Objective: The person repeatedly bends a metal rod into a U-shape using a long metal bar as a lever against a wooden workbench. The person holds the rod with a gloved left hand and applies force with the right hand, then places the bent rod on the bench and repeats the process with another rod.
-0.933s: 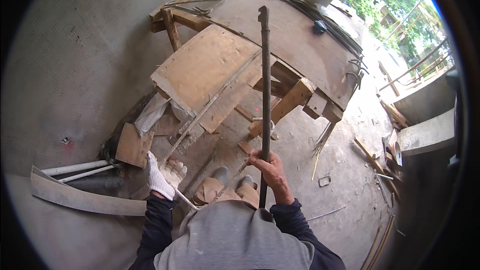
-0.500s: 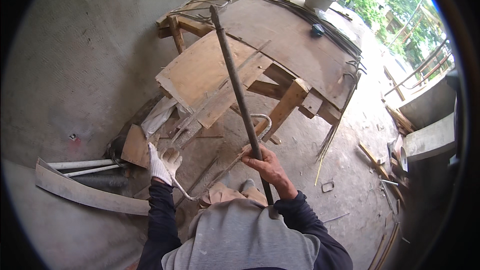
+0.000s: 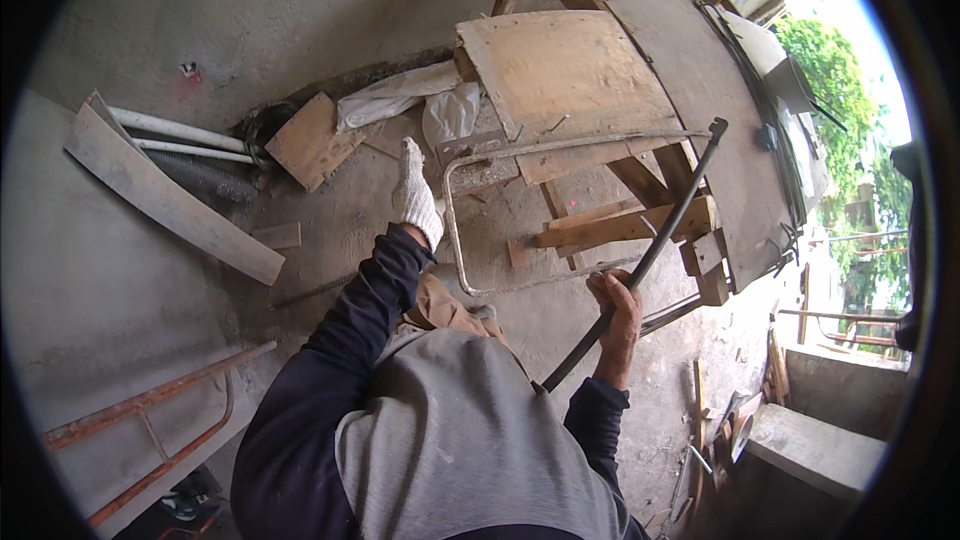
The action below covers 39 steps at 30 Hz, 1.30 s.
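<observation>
My left hand (image 3: pixel 418 198), in a white knitted glove, is held up with its fingers stretched out and nothing gripped. Beside it stands the rounded corner of a bent metal rod (image 3: pixel 453 225), shaped into a long open rectangle; whether glove and rod touch I cannot tell. My bare right hand (image 3: pixel 620 312) is closed around a long dark metal bar (image 3: pixel 668 223), slanting from near my waist up to the right. One end of the rod meets the right fingertips. The rod's other end lies by the bar's notched tip.
Ahead is a wooden worktable (image 3: pixel 690 60) with a plywood sheet (image 3: pixel 575 70) and timber legs. Pale pipes (image 3: pixel 185 125) and a curved board (image 3: pixel 165 195) lie left. A rusty metal frame (image 3: pixel 150 400) stands lower left. Timber scraps and a concrete ledge (image 3: pixel 815 445) are at right.
My view has swung left. The bar now leans further to the right, and the bent rod shows as a wide rectangle beside it. My left hand stays open, now with fingers pointing up.
</observation>
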Tool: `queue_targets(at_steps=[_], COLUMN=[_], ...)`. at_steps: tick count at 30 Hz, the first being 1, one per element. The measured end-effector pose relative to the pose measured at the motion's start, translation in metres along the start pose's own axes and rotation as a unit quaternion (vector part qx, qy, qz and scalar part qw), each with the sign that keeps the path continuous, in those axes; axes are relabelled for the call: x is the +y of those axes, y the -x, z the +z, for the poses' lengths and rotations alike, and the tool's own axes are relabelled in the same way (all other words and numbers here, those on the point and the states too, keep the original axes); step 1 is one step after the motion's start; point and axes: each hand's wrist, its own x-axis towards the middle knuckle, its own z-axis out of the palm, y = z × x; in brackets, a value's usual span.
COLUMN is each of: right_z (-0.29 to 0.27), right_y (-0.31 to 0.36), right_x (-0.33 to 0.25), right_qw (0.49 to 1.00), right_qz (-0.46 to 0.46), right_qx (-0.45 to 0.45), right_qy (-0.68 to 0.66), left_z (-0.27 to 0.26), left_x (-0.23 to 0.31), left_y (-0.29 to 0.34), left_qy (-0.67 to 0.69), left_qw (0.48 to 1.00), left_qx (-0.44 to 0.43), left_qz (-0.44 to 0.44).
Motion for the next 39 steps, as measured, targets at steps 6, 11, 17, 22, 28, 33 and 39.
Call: queue_targets(at_steps=[6,11,17,22,28,33,39], right_z=[0.005,0.011,0.02,0.027,0.027,0.024,0.018], right_y=[0.002,0.004,0.008,0.013,0.022,0.062,0.083], right_x=[0.002,0.0,-0.009,-0.022,-0.026,-0.031,-0.023], right_qw=[0.999,0.998,0.998,0.999,0.99,0.973,0.971], right_qz=[0.004,0.018,0.016,0.002,0.014,-0.023,0.029], right_qx=[0.022,0.033,0.044,0.014,0.057,0.056,0.116], right_qy=[0.025,0.042,0.052,0.039,0.125,0.223,0.209], left_z=[-0.023,-0.007,0.008,0.024,0.019,0.017,0.02], left_x=[0.006,0.008,0.014,0.01,0.002,0.004,0.017], left_y=[0.071,0.106,0.105,0.112,0.103,0.101,0.105], left_qy=[-0.143,-0.129,-0.153,-0.126,-0.132,-0.156,-0.106], left_qw=[0.977,0.96,0.953,0.944,0.948,0.946,0.941], left_qx=[0.017,-0.084,-0.082,-0.128,-0.132,-0.129,-0.149], left_qz=[-0.156,-0.233,-0.25,-0.278,-0.258,-0.255,-0.286])
